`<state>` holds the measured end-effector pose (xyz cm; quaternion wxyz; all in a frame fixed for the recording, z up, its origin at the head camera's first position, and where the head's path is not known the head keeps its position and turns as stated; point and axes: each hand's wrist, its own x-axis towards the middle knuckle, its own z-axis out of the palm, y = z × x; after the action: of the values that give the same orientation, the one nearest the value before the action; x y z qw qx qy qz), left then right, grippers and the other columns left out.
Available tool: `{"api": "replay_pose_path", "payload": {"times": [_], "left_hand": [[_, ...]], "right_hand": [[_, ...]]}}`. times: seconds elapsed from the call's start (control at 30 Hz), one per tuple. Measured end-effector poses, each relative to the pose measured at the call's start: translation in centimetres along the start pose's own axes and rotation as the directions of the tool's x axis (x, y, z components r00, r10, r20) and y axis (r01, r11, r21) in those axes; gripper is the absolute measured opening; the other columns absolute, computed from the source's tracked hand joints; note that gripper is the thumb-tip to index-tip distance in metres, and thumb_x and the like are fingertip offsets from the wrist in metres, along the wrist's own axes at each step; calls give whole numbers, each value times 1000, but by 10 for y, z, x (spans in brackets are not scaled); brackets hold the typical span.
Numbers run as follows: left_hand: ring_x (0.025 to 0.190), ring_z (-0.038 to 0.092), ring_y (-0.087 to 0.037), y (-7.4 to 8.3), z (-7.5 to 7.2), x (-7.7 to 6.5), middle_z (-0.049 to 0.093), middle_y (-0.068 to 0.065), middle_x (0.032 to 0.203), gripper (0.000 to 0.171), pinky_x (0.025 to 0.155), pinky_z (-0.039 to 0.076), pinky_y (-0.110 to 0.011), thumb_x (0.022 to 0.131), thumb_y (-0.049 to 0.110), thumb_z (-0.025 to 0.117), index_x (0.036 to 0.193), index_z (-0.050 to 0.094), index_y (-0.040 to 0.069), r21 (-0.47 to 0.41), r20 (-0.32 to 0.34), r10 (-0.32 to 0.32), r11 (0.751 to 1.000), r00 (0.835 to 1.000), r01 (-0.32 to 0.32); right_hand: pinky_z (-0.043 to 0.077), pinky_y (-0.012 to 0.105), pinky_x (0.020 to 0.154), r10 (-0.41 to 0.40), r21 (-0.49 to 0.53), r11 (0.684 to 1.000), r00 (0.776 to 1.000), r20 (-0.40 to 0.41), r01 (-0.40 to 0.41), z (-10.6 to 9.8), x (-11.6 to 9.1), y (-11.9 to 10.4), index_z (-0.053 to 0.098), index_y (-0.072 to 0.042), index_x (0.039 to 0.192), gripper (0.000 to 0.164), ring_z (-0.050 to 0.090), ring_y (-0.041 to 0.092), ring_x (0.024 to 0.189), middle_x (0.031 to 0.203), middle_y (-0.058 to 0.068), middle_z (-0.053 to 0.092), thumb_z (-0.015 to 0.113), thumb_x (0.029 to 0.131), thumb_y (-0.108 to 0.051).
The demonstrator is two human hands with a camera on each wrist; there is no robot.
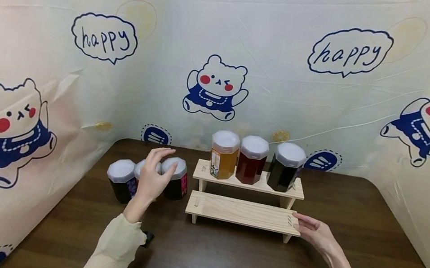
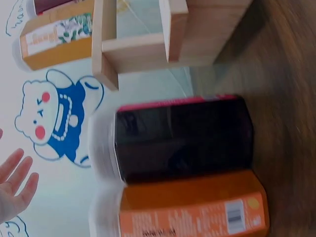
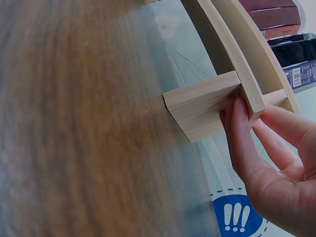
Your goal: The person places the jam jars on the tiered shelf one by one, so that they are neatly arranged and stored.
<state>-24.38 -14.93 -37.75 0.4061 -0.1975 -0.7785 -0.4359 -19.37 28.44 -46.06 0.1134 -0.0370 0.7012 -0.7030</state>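
Observation:
My left hand (image 1: 153,175) hovers over a group of white-lidded jars, fingers spread and bent, holding nothing. In the left wrist view its fingers (image 2: 19,180) are apart from the lids. Nearest are a dark jar with a pink label (image 2: 182,140) and an orange jar (image 2: 192,202), largely hidden by the hand in the head view. A dark jar (image 1: 122,183) stands left of them. My right hand (image 1: 320,235) pinches the right end of the low wooden riser (image 1: 243,211), thumb and fingers on its edge in the right wrist view.
On the taller wooden riser (image 1: 229,182) behind stand an amber jar (image 1: 224,160), a red jar (image 1: 250,166) and a dark jar (image 1: 284,172). Both risers stand on a brown table (image 1: 214,260). A printed curtain (image 1: 156,81) encloses the back and sides.

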Motion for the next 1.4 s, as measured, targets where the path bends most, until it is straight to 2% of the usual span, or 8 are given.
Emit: {"api": "replay_pose_path", "payload": {"times": [0.3, 0.6, 0.67, 0.83, 0.9, 1.2, 1.4], "left_hand": [[100, 49, -31, -12, -21, -11, 54, -20, 106, 32, 83, 36, -41, 70, -3, 66, 102, 62, -2, 49, -56, -20, 999, 998, 23], [100, 48, -32, -27, -41, -20, 54, -21, 105, 33, 86, 30, -18, 69, -4, 67, 101, 61, -3, 101, -85, -47, 993, 995, 55], [101, 47, -33, -30, -45, -22, 53, -22, 105, 33, 86, 30, -21, 69, -4, 67, 101, 61, -3, 117, -90, -58, 991, 994, 68], [101, 45, -36, -36, -56, -25, 51, -24, 108, 34, 83, 32, -42, 69, -2, 67, 102, 60, -4, 155, -85, -101, 981, 991, 113], [101, 43, -37, -38, -60, -25, 50, -24, 109, 34, 81, 31, -46, 70, -1, 68, 103, 60, -4, 163, -79, -126, 977, 989, 137], [105, 37, -38, -49, -75, -28, 46, -25, 115, 35, 81, 28, -49, 70, 3, 69, 103, 60, -3, 200, -48, -225, 952, 973, 230], [112, 31, -40, -57, -82, -29, 39, -25, 121, 38, 87, 26, -53, 71, 5, 69, 107, 58, -3, 244, 10, -302, 925, 953, 290]], "right_hand": [[47, 23, 75, 7, 6, 1000, 1000, -3, -6, -1, 0, 0, 45, 11, 122, 43, 57, 4, 89, 105, -3, 59, 58, 84, -4], [47, 23, 75, 5, 24, 1000, 1000, 1, -5, -2, 0, 2, 51, 5, 120, 39, 57, 4, 90, 104, -5, 59, 58, 83, -4], [47, 23, 75, 6, 27, 1000, 1000, 1, -6, -2, 0, 1, 50, 6, 121, 40, 57, 4, 90, 104, -5, 59, 58, 83, -3], [47, 23, 75, 13, 27, 1000, 1000, -4, -13, -1, 0, 1, 47, 10, 122, 42, 57, 4, 89, 104, -3, 59, 58, 83, -3], [47, 23, 75, 19, 22, 1000, 1000, -7, -19, -1, 0, 0, 46, 10, 122, 43, 57, 5, 89, 105, -2, 59, 58, 83, -4], [47, 24, 76, 27, 17, 999, 1000, -5, -27, -1, -1, -1, 41, 13, 124, 47, 57, 5, 90, 108, 4, 58, 58, 84, -4], [47, 24, 77, 14, 32, 999, 1000, 8, -15, -2, 0, 1, 47, 7, 123, 41, 57, 5, 91, 106, 0, 58, 57, 84, -3]]}}
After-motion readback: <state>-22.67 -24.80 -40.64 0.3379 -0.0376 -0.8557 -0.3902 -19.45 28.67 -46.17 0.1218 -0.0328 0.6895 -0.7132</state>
